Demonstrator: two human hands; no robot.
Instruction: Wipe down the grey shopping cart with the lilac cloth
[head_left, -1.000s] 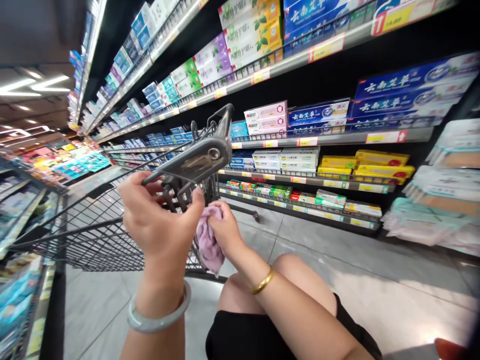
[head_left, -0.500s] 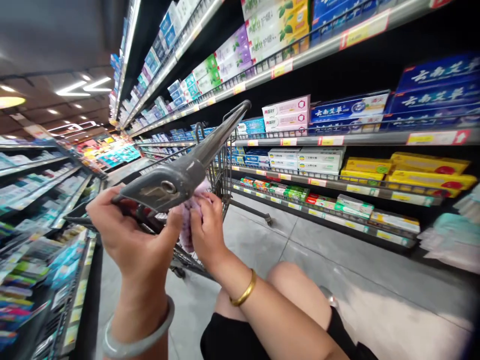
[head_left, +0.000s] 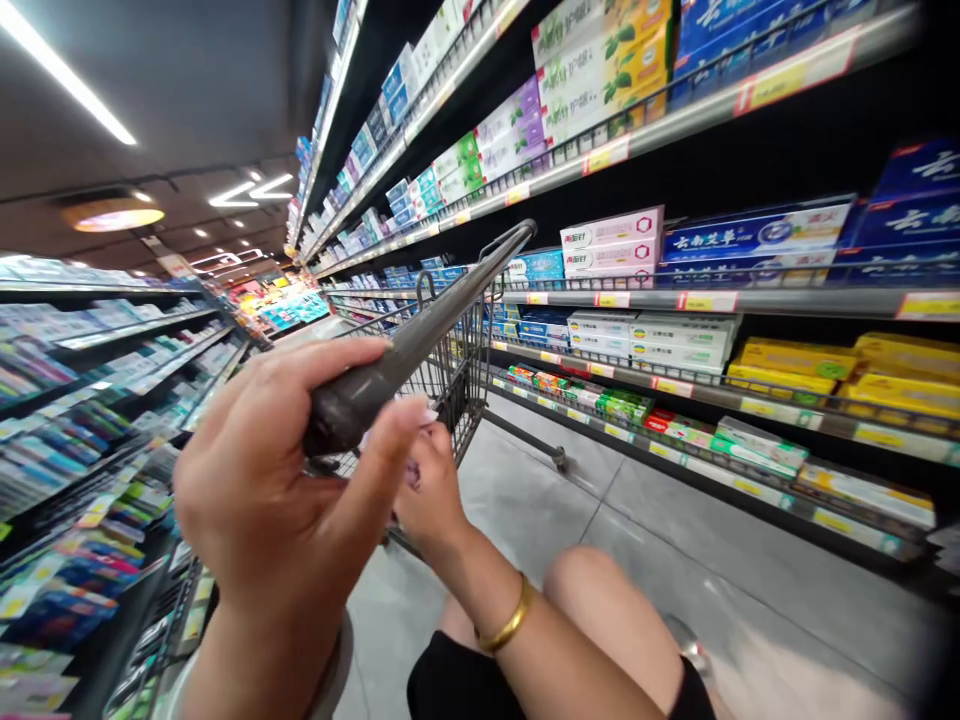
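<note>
Fingers of a shopper's left hand clamp around the near end of the dark grey handle of a shopping cart in a store aisle, the thumb lifted apart from them. Just beyond that thumb and beneath the handle, the right hand bunches its fingers together on a purple cloth, of which only small patches show; how hard it presses cannot be told. The cart's wire basket stands beyond both hands, its inside mostly hidden by them and the handle. Alongside, wire-edged shelves hold rows of cartons: pink-and-white boxes stacked three high, long blue boxes beside them, and, one shelf down, white boxes next to yellow boxes. On the lowest shelf lies a row of red and green packets. A gold bracelet circles the right wrist; a pale bangle, blurred, shows at the left. Bent, bare knees and a black garment appear below, over grey floor tiles.
</note>
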